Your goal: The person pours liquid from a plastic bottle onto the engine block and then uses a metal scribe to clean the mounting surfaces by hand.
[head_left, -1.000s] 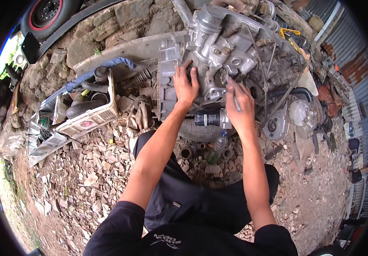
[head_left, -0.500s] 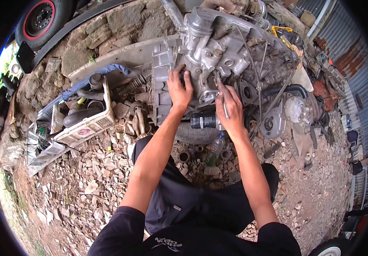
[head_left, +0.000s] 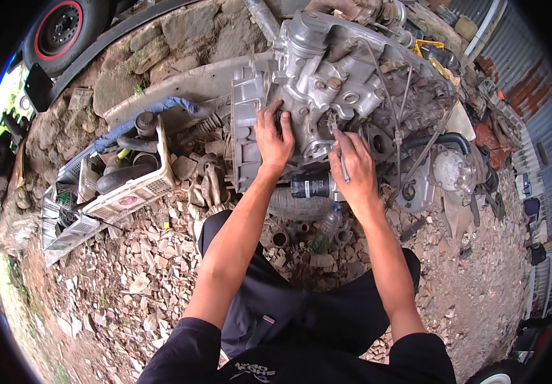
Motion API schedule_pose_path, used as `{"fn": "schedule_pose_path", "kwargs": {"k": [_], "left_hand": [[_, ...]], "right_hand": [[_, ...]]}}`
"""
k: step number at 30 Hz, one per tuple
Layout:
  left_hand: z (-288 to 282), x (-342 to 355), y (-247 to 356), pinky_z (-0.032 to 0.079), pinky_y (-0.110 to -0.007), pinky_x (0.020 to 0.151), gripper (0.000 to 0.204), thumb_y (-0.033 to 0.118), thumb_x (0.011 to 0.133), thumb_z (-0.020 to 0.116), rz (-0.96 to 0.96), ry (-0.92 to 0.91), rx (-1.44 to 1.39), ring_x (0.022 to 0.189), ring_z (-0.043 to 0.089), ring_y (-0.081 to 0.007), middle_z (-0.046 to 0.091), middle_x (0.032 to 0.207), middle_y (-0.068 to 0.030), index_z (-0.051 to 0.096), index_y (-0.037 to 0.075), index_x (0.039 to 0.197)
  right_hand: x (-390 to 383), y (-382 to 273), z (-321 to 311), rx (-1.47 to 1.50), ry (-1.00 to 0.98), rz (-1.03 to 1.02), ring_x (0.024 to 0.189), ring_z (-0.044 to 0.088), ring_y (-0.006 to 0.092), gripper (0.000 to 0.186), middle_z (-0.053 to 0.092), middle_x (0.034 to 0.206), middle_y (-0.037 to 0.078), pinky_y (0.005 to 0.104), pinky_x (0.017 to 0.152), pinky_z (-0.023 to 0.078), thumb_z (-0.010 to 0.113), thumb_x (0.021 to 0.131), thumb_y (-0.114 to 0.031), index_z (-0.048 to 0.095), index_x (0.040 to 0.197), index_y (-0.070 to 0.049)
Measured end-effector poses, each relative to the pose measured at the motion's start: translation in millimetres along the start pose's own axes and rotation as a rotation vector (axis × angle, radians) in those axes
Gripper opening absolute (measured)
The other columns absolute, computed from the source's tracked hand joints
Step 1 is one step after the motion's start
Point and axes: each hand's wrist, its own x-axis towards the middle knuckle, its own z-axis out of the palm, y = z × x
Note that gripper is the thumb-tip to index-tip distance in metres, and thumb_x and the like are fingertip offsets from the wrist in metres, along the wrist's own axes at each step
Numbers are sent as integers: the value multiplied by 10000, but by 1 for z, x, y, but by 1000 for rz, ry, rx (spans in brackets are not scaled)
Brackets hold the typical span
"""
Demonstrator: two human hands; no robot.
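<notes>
Right grip (head_left: 356, 163) is closed around a slim metal tool (head_left: 345, 173), its far end at the engine (head_left: 353, 80); exact contact cannot be confirmed. Left grip (head_left: 274, 142) is unclenched, resting on the engine. Steady left-hand bracing and a well-aligned tool appear advisable. Engine sits directly ahead, a black cylindrical filter (head_left: 310, 186) at its near side, stony ground (head_left: 141, 256) nearer still.

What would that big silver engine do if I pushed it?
The engine would probably feel very heavy, being a big lump of cast metal. It likely wouldn't bend, because its housing looks thick and ribbed. It might rock a little, since a round tyre seems to sit under its near edge.
</notes>
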Motion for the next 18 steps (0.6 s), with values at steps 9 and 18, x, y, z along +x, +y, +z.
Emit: {"fn": "schedule_pose_path", "kwargs": {"k": [9, 18], "left_hand": [[2, -1, -5, 427, -445, 928, 287, 197, 989, 600, 12, 31, 0, 1077, 586, -353, 628, 1154, -153, 594, 63, 1243], [0, 0, -4, 428, -444, 921, 273, 198, 993, 595, 5, 26, -2, 1083, 591, -349, 633, 1160, -148, 600, 68, 1234]], "right_hand": [[13, 1, -11, 52, -22, -11, 973, 632, 386, 285, 634, 1016, 207, 469, 868, 507, 611, 921, -69, 618, 1179, 52], [-2, 4, 7, 142, 25, 55, 959, 644, 383, 284, 638, 1032, 217, 462, 856, 523, 561, 962, -106, 628, 1174, 71]]}}
